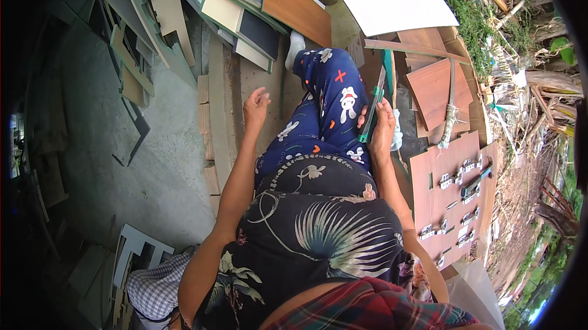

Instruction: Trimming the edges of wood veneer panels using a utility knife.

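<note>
My right hand (384, 126) is closed around a green utility knife (371, 117) beside my thigh. Its long blade is out and points away from me. My left hand (256, 107) hangs in the air left of my knees, fingers loosely bent and apart, with nothing visible in it. Blue patterned trousers (324, 109) cover my legs between the two hands. Right of the knife hand lies a brown board (438, 167) bearing several metal hinges (468, 164) and a tool with a blue-green handle (476, 184).
Stacked cut panels (242, 20) and a brown board (297, 8) stand ahead. A white panel (401, 12) lies at the far right, near a stick with a wrapped end (450, 118). Leaning offcuts (131, 66) stand on the concrete floor (168, 164) at left. A person's checked garment (160, 287) shows at lower left.
</note>
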The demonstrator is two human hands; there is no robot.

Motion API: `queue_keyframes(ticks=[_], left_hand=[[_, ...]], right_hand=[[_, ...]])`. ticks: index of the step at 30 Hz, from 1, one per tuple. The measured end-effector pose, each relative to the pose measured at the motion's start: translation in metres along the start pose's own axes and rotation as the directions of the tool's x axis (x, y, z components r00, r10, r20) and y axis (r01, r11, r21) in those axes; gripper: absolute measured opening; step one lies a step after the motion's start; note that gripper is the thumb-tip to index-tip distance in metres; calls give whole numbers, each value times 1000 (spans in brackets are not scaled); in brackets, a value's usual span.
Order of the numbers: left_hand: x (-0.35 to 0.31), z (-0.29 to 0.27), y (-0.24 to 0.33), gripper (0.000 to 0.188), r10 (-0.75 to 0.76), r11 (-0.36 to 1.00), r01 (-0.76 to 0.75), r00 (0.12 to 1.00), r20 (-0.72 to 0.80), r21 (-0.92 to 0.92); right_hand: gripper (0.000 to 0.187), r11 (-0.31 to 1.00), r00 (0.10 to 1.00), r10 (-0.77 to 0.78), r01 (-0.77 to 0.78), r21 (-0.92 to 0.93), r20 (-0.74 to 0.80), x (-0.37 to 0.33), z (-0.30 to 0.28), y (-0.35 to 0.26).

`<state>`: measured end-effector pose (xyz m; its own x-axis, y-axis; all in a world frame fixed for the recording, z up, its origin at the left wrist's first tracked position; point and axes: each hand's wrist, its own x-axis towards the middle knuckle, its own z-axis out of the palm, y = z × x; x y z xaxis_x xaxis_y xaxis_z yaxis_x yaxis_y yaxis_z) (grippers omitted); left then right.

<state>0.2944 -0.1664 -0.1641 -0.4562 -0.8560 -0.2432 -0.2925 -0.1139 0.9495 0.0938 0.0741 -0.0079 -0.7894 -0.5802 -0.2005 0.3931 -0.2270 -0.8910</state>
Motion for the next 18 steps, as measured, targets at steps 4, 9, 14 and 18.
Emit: queue_keyframes(ticks=[4,9,14,18], left_hand=[[-24,-24,-7,36,19,999,-20,1000,-20,-44],[-43,-61,4,35,17,992,-29,995,-94,-121],[-60,-83,7,37,68,972,-97,988,-141,-214],[-80,-69,35,34,2,975,-32,991,-135,-220]], right_hand=[[21,997,1000,-31,32,68,-2,-15,-1,-3],[22,995,997,-72,69,74,38,-34,1,-8],[20,990,994,-102,98,96,32,-43,-3,-17],[18,986,990,-139,138,96,9,-54,-10,-22]])
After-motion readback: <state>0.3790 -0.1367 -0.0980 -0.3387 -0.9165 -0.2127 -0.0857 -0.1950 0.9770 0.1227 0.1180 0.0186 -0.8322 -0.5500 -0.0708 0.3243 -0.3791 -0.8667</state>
